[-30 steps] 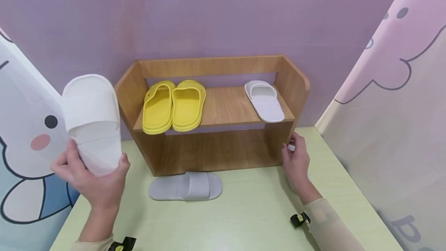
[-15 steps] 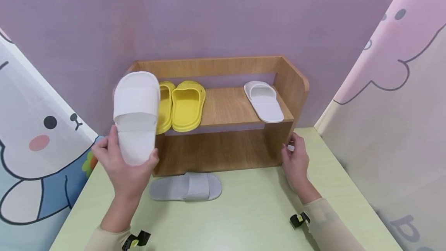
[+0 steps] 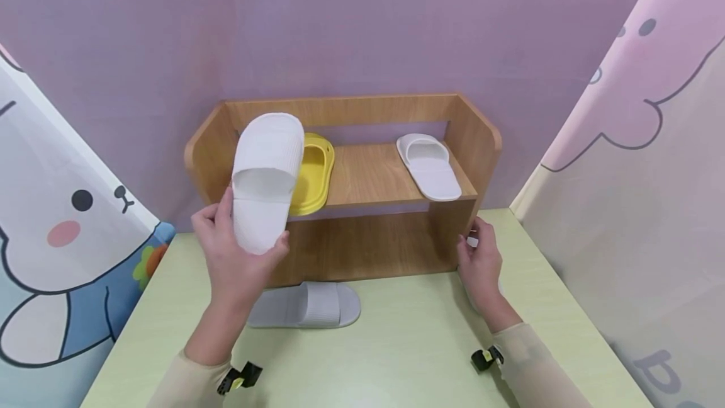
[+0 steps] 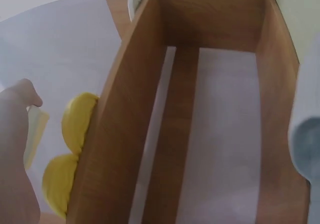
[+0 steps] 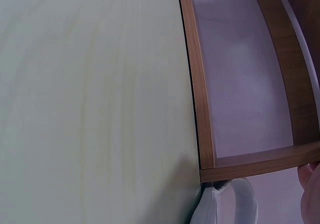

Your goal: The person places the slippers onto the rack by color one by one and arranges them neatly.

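A white slide slipper (image 3: 263,206) is gripped near its heel by my left hand (image 3: 235,263), thumb on one edge and fingers on the other. It is raised in front of the left part of the wooden shoe rack (image 3: 362,244). One yellow clog (image 3: 311,178) shows beside it on the upper shelf; the held slipper hides its mate in the head view, but both yellow toes (image 4: 80,121) appear in the left wrist view. My right hand (image 3: 480,263) grips the front edge of the rack's right side panel, with the thumb at that edge and the fingers outside.
Another white slipper (image 3: 429,167) lies at the upper shelf's right end. A grey slipper (image 3: 323,304) lies sideways on the table (image 3: 391,357) before the rack. Beside the rack's right panel, a pale slipper (image 5: 245,201) is partly hidden by my right hand in the head view.
My left hand has carried the white slipper rightward, from beside the rack to in front of the yellow clogs. The right hand has stayed at the rack's side panel.
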`<state>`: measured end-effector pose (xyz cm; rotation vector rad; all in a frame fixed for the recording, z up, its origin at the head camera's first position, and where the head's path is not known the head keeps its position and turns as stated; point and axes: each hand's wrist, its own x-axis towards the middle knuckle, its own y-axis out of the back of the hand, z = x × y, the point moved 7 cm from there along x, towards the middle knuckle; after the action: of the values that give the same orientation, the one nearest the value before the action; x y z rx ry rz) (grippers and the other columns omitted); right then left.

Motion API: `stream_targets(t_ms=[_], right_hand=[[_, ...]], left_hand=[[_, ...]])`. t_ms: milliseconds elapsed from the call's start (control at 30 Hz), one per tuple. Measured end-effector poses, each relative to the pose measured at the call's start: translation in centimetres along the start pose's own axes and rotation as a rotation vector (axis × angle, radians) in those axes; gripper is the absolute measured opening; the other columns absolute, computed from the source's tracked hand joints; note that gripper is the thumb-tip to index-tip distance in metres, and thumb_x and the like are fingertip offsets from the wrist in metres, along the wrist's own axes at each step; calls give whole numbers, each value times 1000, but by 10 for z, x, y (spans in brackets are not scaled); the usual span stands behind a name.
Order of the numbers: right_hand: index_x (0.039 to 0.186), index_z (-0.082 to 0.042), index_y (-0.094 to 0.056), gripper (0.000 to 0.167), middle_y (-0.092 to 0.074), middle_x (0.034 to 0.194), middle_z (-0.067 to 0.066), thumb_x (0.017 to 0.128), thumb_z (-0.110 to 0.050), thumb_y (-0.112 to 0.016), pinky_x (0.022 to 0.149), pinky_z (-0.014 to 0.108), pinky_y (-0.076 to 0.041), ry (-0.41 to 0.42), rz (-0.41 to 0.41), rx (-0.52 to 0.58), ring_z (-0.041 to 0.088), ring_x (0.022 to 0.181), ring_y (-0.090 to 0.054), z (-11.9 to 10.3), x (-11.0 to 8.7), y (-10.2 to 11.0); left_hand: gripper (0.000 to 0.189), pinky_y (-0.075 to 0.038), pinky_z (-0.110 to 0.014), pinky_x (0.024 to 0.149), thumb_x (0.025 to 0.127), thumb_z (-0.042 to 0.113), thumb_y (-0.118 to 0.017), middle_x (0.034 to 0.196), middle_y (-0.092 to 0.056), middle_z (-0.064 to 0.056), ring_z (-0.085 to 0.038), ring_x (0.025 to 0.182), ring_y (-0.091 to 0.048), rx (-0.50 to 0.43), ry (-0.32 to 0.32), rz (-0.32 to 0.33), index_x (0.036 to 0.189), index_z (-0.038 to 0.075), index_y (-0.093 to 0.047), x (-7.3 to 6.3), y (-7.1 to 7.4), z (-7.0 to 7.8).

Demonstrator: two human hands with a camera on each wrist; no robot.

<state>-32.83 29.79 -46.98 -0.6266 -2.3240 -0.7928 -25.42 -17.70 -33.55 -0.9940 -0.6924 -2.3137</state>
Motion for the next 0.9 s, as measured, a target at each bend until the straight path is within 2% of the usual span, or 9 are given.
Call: stream_targets(t_ms=[167,233,433,700,900], right_hand=[[149,-3,-53,46,-63,134,16,105,4,-65,88,33,-66,-4,6,10,30,119,-69,0,0,1],[149,-3,-53,46,-63,135,16,105,4,-65,88,46,-65,-10,7,7,30,119,-70,0,-1,1],[150,-4,-53,47,-63,135,15,105,4,-65,88,48,-66,-23,2,8,30,119,-69,2,-1,0],[149,-4,-53,46,-63,135,15,105,4,-65,88,49,-66,-18,4,6,31,119,-70,1,-1,0],[150,-7,-53,47,-63,137,13,106,2,-65,90,48,-66,-48,-9,11,29,121,-68,2,-1,0]], left_hand=[[111,-46,-59,97,70,36,-94,139,-43,-26,-32,138,-41,-6,-44,-36,167,11,-48,4,-13,13],[109,-45,-58,98,72,37,-94,137,-42,-26,-35,137,-40,2,-55,-56,166,8,-48,6,-19,17],[107,-46,-55,96,72,41,-93,133,-44,-29,-41,129,-42,34,-97,-105,162,1,-51,10,-35,34],[104,-46,-49,91,71,43,-95,131,-48,-24,-36,123,-45,75,-75,-222,157,1,-54,15,-62,54],[97,-44,-47,90,72,43,-95,131,-49,-18,-32,123,-44,96,-43,-300,153,5,-58,15,-84,67]])
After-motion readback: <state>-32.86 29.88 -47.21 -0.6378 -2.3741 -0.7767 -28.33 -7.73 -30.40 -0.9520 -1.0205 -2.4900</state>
